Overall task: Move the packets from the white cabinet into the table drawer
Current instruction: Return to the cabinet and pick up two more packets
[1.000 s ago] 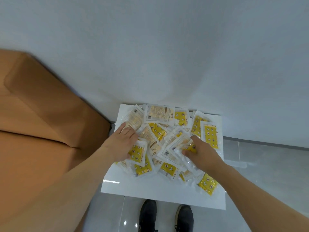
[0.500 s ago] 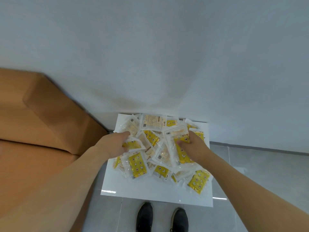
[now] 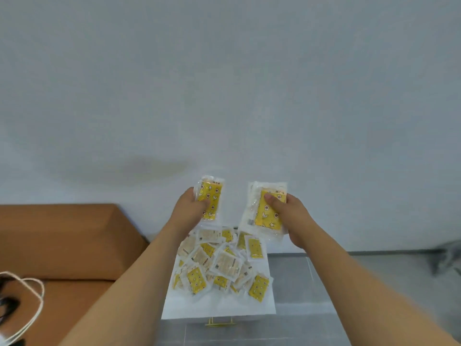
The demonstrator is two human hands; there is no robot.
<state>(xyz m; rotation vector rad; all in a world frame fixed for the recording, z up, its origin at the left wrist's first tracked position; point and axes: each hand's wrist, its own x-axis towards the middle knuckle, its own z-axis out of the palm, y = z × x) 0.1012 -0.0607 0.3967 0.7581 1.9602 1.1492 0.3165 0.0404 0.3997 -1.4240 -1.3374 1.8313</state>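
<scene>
A heap of yellow-and-white packets (image 3: 219,268) lies on top of the white cabinet (image 3: 217,308). My left hand (image 3: 190,211) is raised above the heap and grips a yellow packet (image 3: 212,199) upright. Beside it, my right hand (image 3: 290,218) holds a small stack of packets (image 3: 264,213), thumb pressed on the front one. Both hands hover in front of the white wall, clear of the heap. The table drawer is not in view.
A brown table (image 3: 57,240) stands to the left of the cabinet, with a white cord (image 3: 37,295) at its near left edge. A gold handle (image 3: 219,322) shows on the cabinet front. Grey tiled floor (image 3: 324,283) lies to the right.
Both hands closed on packets in the heap and lifted them up off the cabinet. The camera view tilted upward, showing more wall.
</scene>
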